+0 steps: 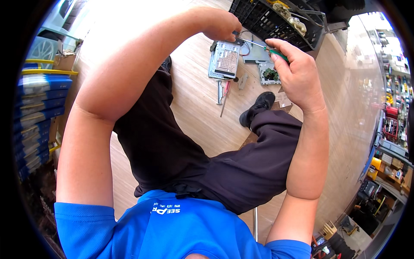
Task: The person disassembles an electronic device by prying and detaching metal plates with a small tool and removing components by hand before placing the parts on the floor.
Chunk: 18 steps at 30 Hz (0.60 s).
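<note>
My right hand (pixel 297 71) is closed round the green handle of a screwdriver (pixel 278 55). Its metal shaft points left, toward the fingers of my left hand (pixel 222 28). Those fingers are curled together over a small dark part with a bit of blue on it, too covered to name. Just below the left hand lies a perforated metal housing (pixel 227 59), like a piece of a taken-apart electronic device. Beside it are a flat grey metal panel (pixel 257 52) with thin wires and a metal frame (pixel 269 74) with a dark fan-like part.
A red-handled screwdriver (pixel 226 88) and a metal tool (pixel 219 93) lie on the wooden floor near my feet. Beyond my hands stands a black plastic crate (pixel 276 21) with items in it. Stacked blue boxes (pixel 43 99) rise at left; loaded shelves (pixel 390 116) line the right.
</note>
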Each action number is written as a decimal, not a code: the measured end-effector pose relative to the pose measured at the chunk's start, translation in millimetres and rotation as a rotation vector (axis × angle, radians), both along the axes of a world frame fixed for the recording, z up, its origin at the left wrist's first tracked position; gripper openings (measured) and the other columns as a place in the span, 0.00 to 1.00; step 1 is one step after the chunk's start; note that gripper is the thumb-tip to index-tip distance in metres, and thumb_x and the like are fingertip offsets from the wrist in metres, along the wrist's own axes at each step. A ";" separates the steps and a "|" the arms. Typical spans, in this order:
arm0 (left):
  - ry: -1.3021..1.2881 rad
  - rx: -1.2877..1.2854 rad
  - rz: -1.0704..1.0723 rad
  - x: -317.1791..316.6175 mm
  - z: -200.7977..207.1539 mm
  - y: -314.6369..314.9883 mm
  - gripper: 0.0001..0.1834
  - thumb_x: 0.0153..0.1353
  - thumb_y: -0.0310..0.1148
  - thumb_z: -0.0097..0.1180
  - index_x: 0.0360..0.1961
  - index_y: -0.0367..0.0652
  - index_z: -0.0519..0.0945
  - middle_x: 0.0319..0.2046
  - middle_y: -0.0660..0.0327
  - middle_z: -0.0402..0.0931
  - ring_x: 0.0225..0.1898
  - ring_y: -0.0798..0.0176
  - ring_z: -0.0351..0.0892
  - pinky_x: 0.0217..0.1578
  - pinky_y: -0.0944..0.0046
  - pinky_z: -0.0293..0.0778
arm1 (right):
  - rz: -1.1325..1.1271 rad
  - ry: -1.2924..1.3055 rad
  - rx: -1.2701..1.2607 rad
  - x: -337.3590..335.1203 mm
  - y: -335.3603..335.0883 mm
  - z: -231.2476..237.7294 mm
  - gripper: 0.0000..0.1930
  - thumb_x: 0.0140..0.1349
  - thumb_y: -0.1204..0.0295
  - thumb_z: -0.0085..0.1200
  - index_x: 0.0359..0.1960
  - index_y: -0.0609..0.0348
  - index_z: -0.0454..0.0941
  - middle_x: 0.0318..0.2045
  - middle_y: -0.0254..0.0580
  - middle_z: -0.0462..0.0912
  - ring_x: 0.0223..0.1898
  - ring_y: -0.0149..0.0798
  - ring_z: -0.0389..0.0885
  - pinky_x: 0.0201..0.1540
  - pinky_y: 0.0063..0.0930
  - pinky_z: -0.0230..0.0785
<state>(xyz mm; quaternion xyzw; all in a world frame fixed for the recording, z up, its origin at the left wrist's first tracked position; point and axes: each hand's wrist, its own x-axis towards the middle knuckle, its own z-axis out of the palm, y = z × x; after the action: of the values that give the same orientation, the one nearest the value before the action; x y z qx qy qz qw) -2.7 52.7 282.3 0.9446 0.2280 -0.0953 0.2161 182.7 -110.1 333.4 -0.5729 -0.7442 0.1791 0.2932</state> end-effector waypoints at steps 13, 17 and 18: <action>0.058 0.194 0.189 7.3 -9.3 -10.9 0.22 0.63 0.38 0.58 0.57 0.43 0.77 0.49 0.48 0.80 0.51 0.47 0.79 0.55 0.52 0.72 | 0.003 -0.018 -0.001 3.5 -2.9 -1.6 0.15 0.59 0.77 0.50 0.48 0.64 0.79 0.41 0.57 0.83 0.44 0.55 0.81 0.49 0.38 0.73; 0.027 -0.002 -0.011 2.7 -14.3 5.7 0.16 0.59 0.34 0.53 0.45 0.39 0.82 0.40 0.45 0.82 0.44 0.44 0.80 0.46 0.49 0.73 | 0.012 -0.022 0.003 0.6 -2.8 -2.4 0.14 0.59 0.77 0.51 0.47 0.64 0.79 0.41 0.57 0.83 0.44 0.55 0.81 0.49 0.38 0.73; 0.025 0.013 -0.003 4.2 -13.8 4.6 0.15 0.58 0.34 0.53 0.44 0.38 0.82 0.39 0.46 0.82 0.43 0.44 0.80 0.46 0.49 0.73 | 0.012 -0.026 0.004 1.8 -3.5 -3.1 0.14 0.59 0.77 0.51 0.47 0.64 0.79 0.41 0.57 0.83 0.44 0.55 0.82 0.48 0.38 0.73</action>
<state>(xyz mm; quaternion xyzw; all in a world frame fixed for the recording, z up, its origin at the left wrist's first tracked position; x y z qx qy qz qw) 1.5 57.3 268.4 0.9451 0.2297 -0.1058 0.2070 184.5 -113.6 330.3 -0.5701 -0.7516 0.1720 0.2837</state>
